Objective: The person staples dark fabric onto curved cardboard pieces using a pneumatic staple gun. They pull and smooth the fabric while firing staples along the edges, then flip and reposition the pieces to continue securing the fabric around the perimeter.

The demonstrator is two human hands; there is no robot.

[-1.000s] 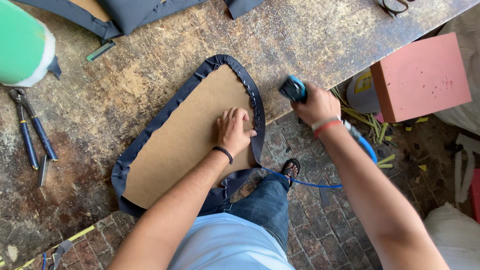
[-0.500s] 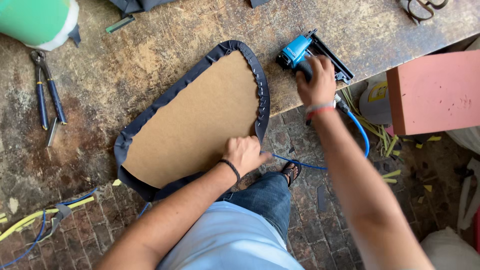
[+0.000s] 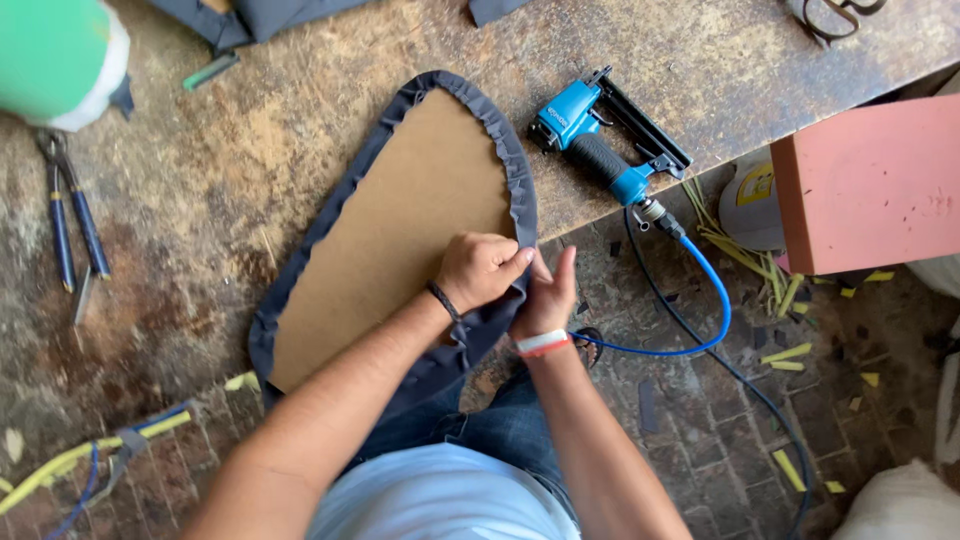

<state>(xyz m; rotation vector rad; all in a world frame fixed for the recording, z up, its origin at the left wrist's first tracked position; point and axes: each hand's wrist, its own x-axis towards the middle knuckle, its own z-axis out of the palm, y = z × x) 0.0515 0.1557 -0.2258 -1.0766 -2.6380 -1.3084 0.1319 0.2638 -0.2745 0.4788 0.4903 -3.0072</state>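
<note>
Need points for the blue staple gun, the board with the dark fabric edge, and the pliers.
blue staple gun (image 3: 600,155), head view, on its dark grip.
board (image 3: 400,230), head view, on its bare brown middle.
dark fabric (image 3: 518,190), head view, on the ruffled right edge.
pliers (image 3: 75,225), head view, on the blue handles.

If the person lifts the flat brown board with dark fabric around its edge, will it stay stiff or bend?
The flat brown board probably stays stiff: it juts flat past the worn wooden workbench edge without sagging. The dark blue fabric looks floppy, gathered in ruffles. It seems light for its size.

One stapler (image 3: 600,150), one board (image 3: 400,230), perhaps two pliers (image 3: 75,225).
</note>
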